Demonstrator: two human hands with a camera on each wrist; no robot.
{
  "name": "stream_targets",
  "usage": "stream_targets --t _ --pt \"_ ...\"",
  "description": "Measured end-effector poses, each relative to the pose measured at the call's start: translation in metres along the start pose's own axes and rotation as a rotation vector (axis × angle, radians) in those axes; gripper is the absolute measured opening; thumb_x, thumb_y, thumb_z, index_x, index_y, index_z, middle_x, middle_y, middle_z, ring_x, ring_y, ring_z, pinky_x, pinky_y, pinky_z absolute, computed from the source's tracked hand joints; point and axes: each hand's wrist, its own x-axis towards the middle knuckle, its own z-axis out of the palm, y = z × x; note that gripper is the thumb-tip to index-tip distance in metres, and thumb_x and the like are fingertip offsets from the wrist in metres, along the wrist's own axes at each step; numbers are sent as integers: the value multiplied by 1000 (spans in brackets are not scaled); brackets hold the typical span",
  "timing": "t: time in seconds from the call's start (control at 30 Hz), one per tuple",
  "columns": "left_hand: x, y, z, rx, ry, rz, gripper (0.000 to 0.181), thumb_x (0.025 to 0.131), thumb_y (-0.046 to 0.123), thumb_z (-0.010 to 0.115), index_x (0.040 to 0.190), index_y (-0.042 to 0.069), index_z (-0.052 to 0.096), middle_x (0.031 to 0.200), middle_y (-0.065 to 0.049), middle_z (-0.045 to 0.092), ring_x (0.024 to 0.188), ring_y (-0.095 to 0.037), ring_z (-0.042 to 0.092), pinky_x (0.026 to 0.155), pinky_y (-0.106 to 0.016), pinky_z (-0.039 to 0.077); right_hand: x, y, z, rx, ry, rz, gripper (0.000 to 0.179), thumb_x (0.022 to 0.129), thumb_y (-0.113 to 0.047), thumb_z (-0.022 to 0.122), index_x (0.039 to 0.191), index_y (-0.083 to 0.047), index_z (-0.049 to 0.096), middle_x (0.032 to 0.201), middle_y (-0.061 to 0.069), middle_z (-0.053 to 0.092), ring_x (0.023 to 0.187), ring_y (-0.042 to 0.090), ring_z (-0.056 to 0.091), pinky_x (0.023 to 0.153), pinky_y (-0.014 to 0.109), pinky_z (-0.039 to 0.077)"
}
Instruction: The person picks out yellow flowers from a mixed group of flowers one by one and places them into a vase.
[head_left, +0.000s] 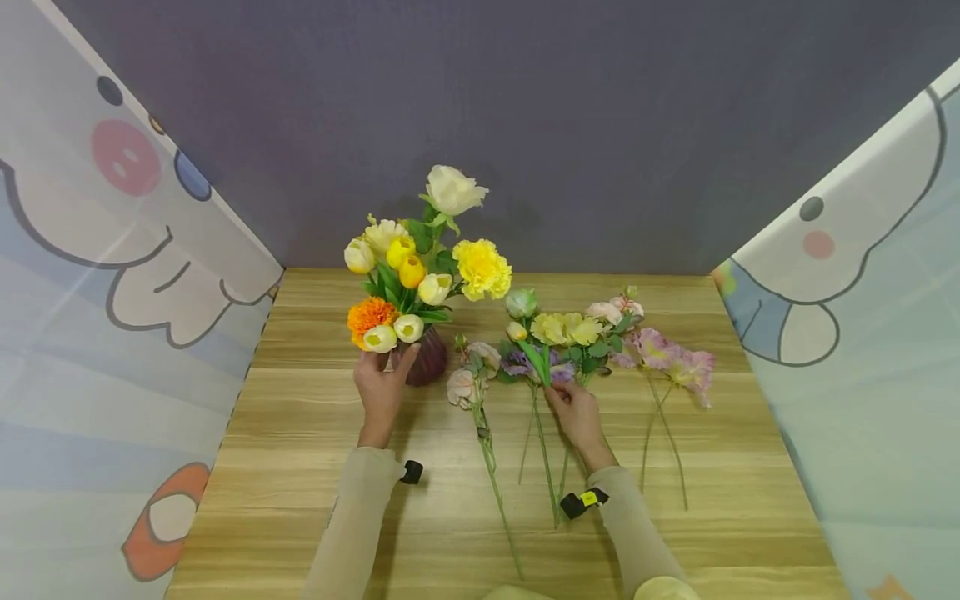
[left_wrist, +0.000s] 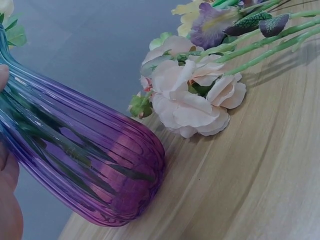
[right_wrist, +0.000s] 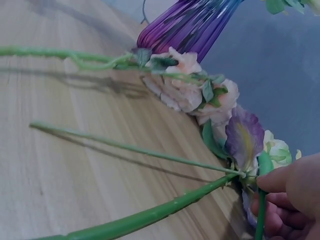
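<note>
A ribbed glass vase, purple fading to blue at the neck, holds white and yellow tulips, an orange flower, a yellow carnation and a tall white rose. My left hand grips the vase near its neck; blooms cover some fingertips in the head view. Over the loose flowers to the right, my right hand pinches the green stem of a small yellow tulip. A purple iris lies just beside those fingers.
Pale pink roses on a long stem lie between the hands. Farther right are a pale yellow flower, more pink roses and pink-purple flowers. A dark panel stands behind the wooden table, with printed cloth at both sides.
</note>
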Motion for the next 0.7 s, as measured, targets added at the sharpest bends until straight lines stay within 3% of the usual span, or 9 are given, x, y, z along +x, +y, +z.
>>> stream_targets --t 0.2,0.43,0.57,0.7 --pt "0 -1 1 -18 1 2 29 81 -7 83 102 -12 64 85 -27 58 72 -26 54 67 -22 50 -1 -9 -4 50 -25 65 22 99 -14 71 109 5 75 86 13 70 73 16 59 62 23 46" --pt "-1 -4 1 -17 5 -16 30 82 -7 83 104 -13 64 89 -24 60 75 -35 55 73 -21 53 0 -19 -5 153 4 122 23 99 -13 71 113 4 74 93 17 72 80 16 62 66 21 48" --pt "-1 -3 1 -21 7 -18 30 82 -7 83 105 -13 64 90 -23 60 75 -37 55 73 -23 53 -1 -23 -4 202 10 113 24 99 -14 71 115 4 74 96 17 73 81 12 63 67 19 49" --pt "-1 -2 1 -15 12 -19 31 81 -7 83 105 -13 65 90 -19 61 76 -27 57 72 -24 54 -1 -27 -2 255 15 63 24 98 -15 72 114 4 74 98 18 74 80 10 63 67 19 50"
